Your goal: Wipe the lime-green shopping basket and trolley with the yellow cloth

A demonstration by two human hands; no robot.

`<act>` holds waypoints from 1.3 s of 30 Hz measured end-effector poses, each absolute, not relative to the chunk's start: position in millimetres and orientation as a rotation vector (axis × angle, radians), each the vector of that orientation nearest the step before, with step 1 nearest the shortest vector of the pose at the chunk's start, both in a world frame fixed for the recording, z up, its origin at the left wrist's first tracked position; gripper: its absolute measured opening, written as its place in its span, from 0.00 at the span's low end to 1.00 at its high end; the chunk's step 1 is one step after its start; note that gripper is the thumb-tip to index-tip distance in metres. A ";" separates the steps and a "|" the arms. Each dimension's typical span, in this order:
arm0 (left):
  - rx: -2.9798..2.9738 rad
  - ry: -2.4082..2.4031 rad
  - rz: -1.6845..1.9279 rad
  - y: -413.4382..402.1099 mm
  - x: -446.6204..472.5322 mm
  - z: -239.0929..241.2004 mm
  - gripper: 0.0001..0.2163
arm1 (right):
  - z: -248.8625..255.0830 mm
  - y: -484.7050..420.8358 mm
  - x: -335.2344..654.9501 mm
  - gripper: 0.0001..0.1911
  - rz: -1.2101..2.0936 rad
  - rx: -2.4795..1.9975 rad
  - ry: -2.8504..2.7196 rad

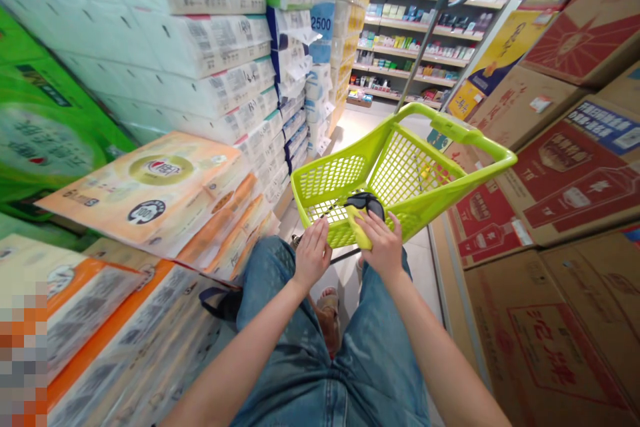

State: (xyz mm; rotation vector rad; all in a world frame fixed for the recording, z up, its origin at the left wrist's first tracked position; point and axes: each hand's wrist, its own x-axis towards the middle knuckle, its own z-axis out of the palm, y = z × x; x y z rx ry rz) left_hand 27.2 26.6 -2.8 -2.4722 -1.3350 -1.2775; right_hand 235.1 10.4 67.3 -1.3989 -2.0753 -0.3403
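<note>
A lime-green plastic shopping basket (330,170) with perforated walls stands in front of my knees, its long handle frame (463,127) leaning to the right. My left hand (313,252) grips the basket's near rim at the left corner, fingers bent over it. A yellow cloth (359,230) is pressed under the fingers of my right hand (384,240) at the same near wall. Just beyond that hand, partly covered by it, is a black rounded object (364,200) whose kind I cannot make out. My right fingertips hide part of the cloth.
Stacked tissue packs (225,40) rise on the left, with an orange-and-white carton (190,167) jutting out near my left knee. Cardboard boxes (545,320) line the right side. Ahead, a narrow aisle leads to shelves (395,50) of small goods.
</note>
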 end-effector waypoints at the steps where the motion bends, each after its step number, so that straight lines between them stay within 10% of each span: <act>1: -2.466 -1.343 -1.278 26.7 27.7 -3.1 0.33 | 68.8 14.3 249.6 0.27 -0.377 -1.437 -2.024; 39: -2.499 -1.298 -1.207 29.0 22.8 -1.0 0.35 | 73.1 19.5 255.8 0.26 -0.316 -1.420 -2.026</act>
